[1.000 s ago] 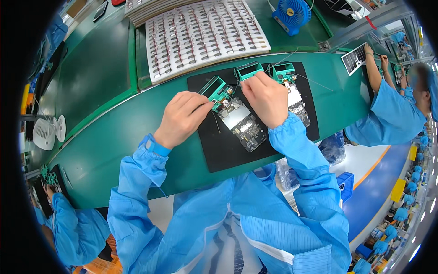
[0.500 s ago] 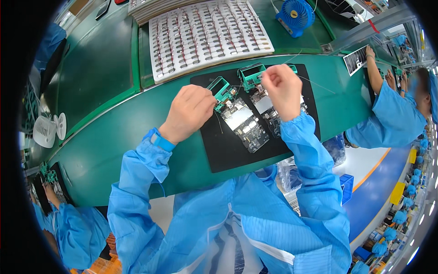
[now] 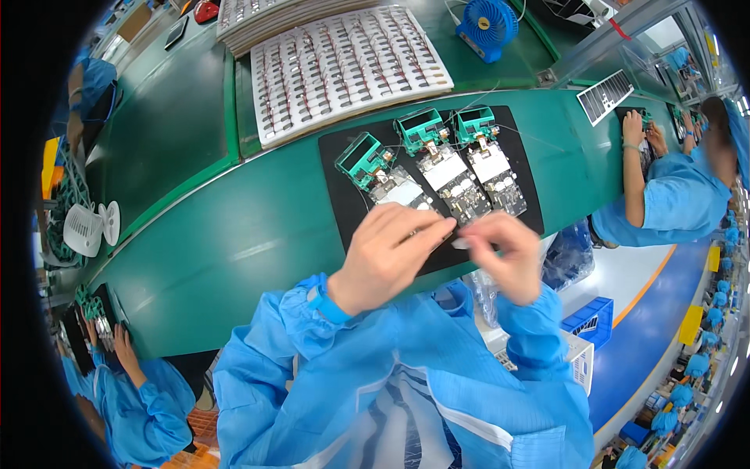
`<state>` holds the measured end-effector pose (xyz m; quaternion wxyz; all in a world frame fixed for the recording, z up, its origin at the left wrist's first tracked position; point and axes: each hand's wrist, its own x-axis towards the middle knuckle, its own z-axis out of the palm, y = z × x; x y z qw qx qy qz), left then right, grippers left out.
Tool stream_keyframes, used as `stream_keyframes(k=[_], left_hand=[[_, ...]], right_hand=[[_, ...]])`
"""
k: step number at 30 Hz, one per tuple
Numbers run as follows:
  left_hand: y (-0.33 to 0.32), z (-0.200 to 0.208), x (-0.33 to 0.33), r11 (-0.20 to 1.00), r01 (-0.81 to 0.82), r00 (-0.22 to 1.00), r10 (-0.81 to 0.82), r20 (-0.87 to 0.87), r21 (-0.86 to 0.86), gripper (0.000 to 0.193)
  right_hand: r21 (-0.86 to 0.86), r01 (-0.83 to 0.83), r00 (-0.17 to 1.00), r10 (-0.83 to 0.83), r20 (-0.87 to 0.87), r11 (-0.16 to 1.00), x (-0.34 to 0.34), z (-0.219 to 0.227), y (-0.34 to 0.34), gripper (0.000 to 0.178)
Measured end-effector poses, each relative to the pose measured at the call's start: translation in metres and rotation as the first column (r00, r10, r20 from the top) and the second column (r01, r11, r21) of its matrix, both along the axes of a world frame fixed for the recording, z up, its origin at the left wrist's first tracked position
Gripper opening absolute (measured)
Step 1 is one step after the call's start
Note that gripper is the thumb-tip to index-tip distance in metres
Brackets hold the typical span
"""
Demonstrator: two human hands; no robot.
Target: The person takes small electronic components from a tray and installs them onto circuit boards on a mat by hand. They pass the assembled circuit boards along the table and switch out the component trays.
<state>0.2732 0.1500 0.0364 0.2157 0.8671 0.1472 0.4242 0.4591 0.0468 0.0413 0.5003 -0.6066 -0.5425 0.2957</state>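
Observation:
On a black mat (image 3: 522, 156) lie three circuit boards, a left board (image 3: 396, 190), a middle board (image 3: 455, 182) and a right board (image 3: 498, 173), each joined at its far end to a green plastic frame. My left hand (image 3: 394, 252) is over the near end of the left board, hiding part of it. Its fingers are closed, and what they hold, if anything, is hidden. Just right of it, my right hand (image 3: 509, 254) is pinched on a small white piece (image 3: 462, 244), somewhat blurred. The fingertips of both hands nearly meet.
A white foam tray (image 3: 344, 70) with rows of small wired parts lies beyond the mat. Behind it stand a blue fan (image 3: 488, 30) and, far left, a white fan (image 3: 90, 227). A blue crate (image 3: 590, 322) sits below the table's right side. Co-workers sit at both sides.
Both hands have come back toward me from the green frames to the near ends of the boards. The frames and the right board are now uncovered. A small white piece shows at my right fingers.

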Motion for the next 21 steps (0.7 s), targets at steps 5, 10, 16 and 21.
stream_keyframes(k=[5, 10, 16, 21], left_hand=[[-0.022, 0.062, -0.029, 0.715, 0.527, 0.838, -0.347, 0.421, -0.461, 0.019], [-0.062, 0.141, -0.051, 0.055, 0.995, 0.094, -0.325, 0.941, -0.08, 0.049], [-0.073, 0.165, -0.06, -0.219, 0.973, 0.025, -0.207, 0.978, -0.071, 0.065], [-0.08, 0.166, -0.072, -0.126, 0.987, 0.075, -0.22, 0.973, -0.104, 0.064]], right_hand=[[-0.048, 0.596, 0.757, -0.581, -0.298, 0.801, 0.079, -0.015, -0.113, 0.004], [-0.045, 0.916, 0.023, 0.059, 0.998, 0.399, 0.117, -0.178, -0.212, 0.029], [-0.122, 0.828, 0.463, -0.545, 0.699, 0.547, 0.112, -0.12, -0.173, 0.017], [0.258, 0.709, 0.405, -0.678, 0.613, 0.657, 0.061, -0.047, -0.117, 0.024]])
